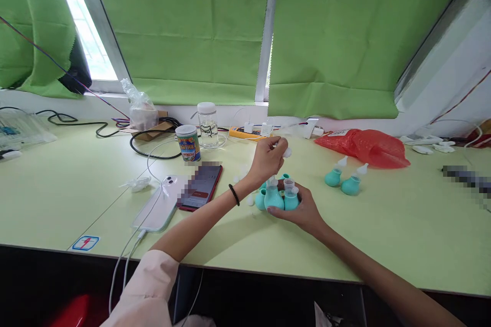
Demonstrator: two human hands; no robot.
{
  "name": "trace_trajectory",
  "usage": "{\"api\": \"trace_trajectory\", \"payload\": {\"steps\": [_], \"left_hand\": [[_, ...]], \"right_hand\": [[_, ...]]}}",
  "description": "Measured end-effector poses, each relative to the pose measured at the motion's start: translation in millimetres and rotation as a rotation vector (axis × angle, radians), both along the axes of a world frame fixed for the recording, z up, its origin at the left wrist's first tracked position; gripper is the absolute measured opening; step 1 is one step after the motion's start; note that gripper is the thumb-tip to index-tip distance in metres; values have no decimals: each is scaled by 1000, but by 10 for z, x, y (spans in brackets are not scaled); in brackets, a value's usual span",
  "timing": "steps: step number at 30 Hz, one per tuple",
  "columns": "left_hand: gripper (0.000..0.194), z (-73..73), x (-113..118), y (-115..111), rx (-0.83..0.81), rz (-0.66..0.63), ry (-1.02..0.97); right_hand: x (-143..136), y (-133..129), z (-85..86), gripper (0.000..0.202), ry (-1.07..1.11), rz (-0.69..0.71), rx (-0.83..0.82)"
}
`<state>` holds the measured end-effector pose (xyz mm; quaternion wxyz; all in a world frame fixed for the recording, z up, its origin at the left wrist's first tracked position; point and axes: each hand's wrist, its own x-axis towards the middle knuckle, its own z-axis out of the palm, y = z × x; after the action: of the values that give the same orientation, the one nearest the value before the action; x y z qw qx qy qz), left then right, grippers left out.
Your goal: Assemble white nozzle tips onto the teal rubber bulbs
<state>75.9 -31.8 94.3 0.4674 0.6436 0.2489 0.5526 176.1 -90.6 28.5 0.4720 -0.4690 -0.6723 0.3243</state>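
Observation:
My left hand [268,159] is raised above a cluster of teal bulbs, its fingers closed on a small white translucent piece [287,153]. Around the right side of the cluster curves my right hand [305,210], thumb at the front on a teal bulb [273,198] with a clear neck. Another teal bulb [291,201] with a clear cup on top stands within its grasp. More teal bulbs behind are partly hidden. Two teal bulbs with white pointed tips, one nearer [350,185] and one farther [333,178], stand apart to the right.
A white phone [160,204] with a cable and a dark red-edged phone [201,187] lie left of my hands. Behind them stand a colourful can [188,144] and a clear jar [207,126]. A red plastic bag [364,148] lies at the back right of the table [402,230].

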Motion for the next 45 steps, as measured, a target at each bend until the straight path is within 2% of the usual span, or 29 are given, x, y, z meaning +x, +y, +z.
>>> {"api": "trace_trajectory", "payload": {"steps": [4, 6, 7, 9, 11, 15, 18, 22, 26, 30, 32, 34, 35, 37, 40, 42, 45], "left_hand": [[28, 40, -67, 24, -236, -297, 11], [28, 89, -142, 98, -235, -306, 58], [30, 110, -191, 160, -186, -243, 105], [32, 118, -300, 328, -11, -22, 271], [33, 51, -394, 519, 192, 202, 555], [28, -270, -425, 780, 310, 383, 1178], [18, -498, -351, 808, 311, 423, 1267], [11, -652, -293, 785, 318, 413, 1287], [13, -698, -289, 809, 333, 404, 1254], [23, -605, -287, 791, 353, 458, 1160], [27, -502, -309, 713, 352, 505, 1079], [27, -390, -356, 566, 338, 503, 914], [25, -341, -387, 468, 335, 455, 807], [23, -274, -456, 246, 360, 271, 662], [25, -267, -541, -44, 376, 6, 647], [25, -306, -576, -138, 312, -90, 613], [27, -363, -603, -130, 124, -222, 475]], "right_hand": [[44, 7, -14, 36, -126, 18, 129], [76, 17, -18, 36, -136, 23, 176], [94, 25, -17, 36, -120, 23, 189], [131, 47, -8, 36, -58, -8, 206], [162, 73, 3, 37, 20, -75, 209], [177, 99, 10, 39, 119, -153, 161], [154, 81, 10, 41, 116, -127, 124], [136, 62, 16, 41, 93, -98, 101], [138, 77, 4, 38, 12, -64, 101], [132, 94, -7, 36, -82, -76, 136], [119, 91, 3, 34, -135, -87, 187], [98, 78, 20, 30, -201, -72, 248], [85, 68, 28, 28, -237, -57, 268], [62, 46, 32, 25, -286, -28, 271], [53, 24, 2, 26, -245, 11, 187], [76, 27, -28, 30, -152, 44, 67], [142, 52, -45, 37, 59, 154, -221]]}}
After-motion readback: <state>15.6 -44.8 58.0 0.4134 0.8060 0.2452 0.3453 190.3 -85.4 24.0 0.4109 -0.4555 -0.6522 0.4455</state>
